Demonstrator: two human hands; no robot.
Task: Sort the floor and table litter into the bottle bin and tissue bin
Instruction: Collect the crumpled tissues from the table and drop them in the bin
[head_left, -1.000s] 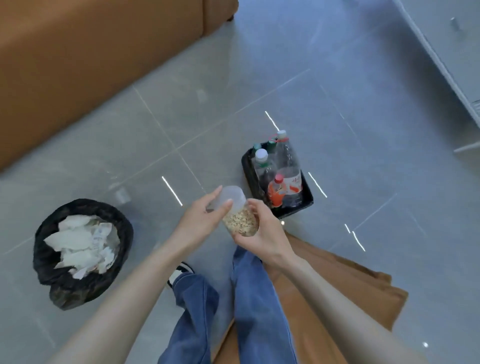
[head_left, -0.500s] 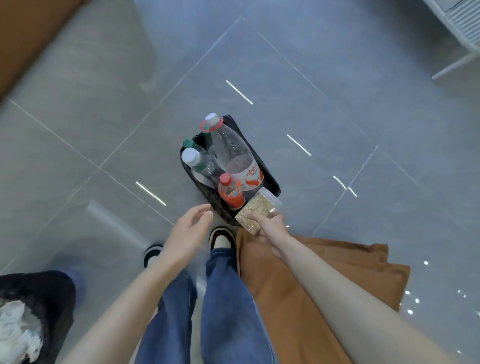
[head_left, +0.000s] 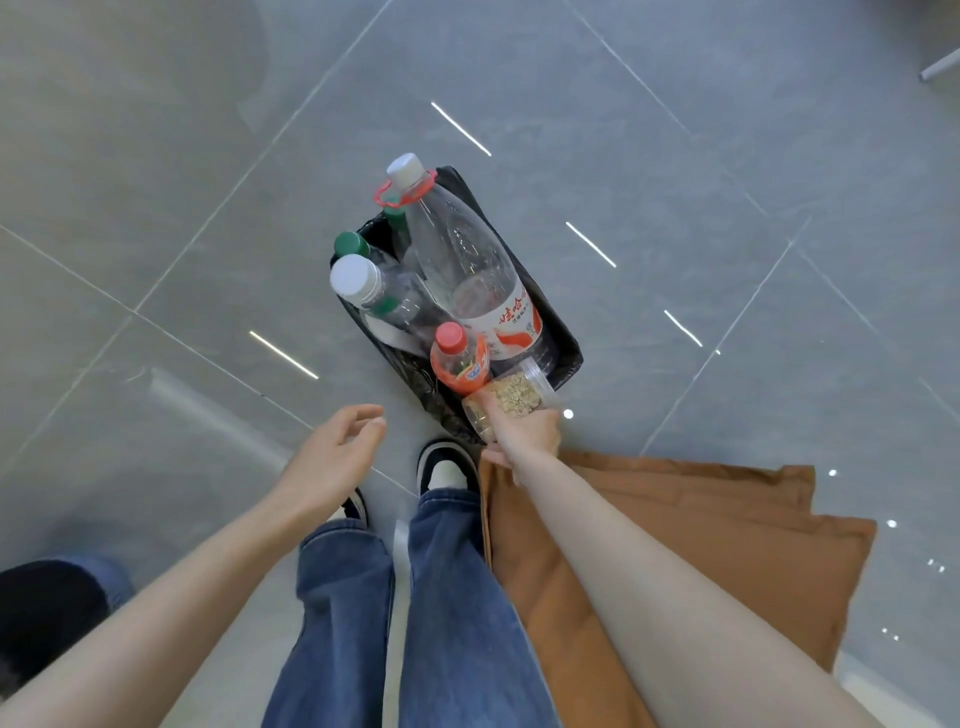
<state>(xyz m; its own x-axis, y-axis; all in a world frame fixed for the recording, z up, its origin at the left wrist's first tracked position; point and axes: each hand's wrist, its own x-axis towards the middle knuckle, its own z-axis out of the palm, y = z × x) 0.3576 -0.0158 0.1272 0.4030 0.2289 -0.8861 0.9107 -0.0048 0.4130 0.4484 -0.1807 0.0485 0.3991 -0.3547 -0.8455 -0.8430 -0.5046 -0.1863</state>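
A black bottle bin (head_left: 563, 340) stands on the grey floor ahead of my feet, holding several plastic bottles: a tall clear one (head_left: 467, 260), a white-capped one (head_left: 374, 291) and a small orange one with a red cap (head_left: 460, 361). My right hand (head_left: 524, 434) grips a clear plastic jar of oats (head_left: 511, 397) at the bin's near corner, the jar tilted over the rim. My left hand (head_left: 332, 457) hovers to the left of the bin, fingers loosely spread, holding nothing. The black tissue bin (head_left: 36, 618) shows only partly at the lower left edge.
An orange-brown cushion (head_left: 701, 545) lies on the floor just right of my legs, under my right arm. My feet in dark shoes (head_left: 447, 465) stand close to the bin. A white furniture leg (head_left: 940, 67) shows at the top right.
My left hand let go of the jar and drew aside. My right hand carried the jar to the bottle bin's near corner. The view swung right, so the tissue bin slid to the lower left edge.
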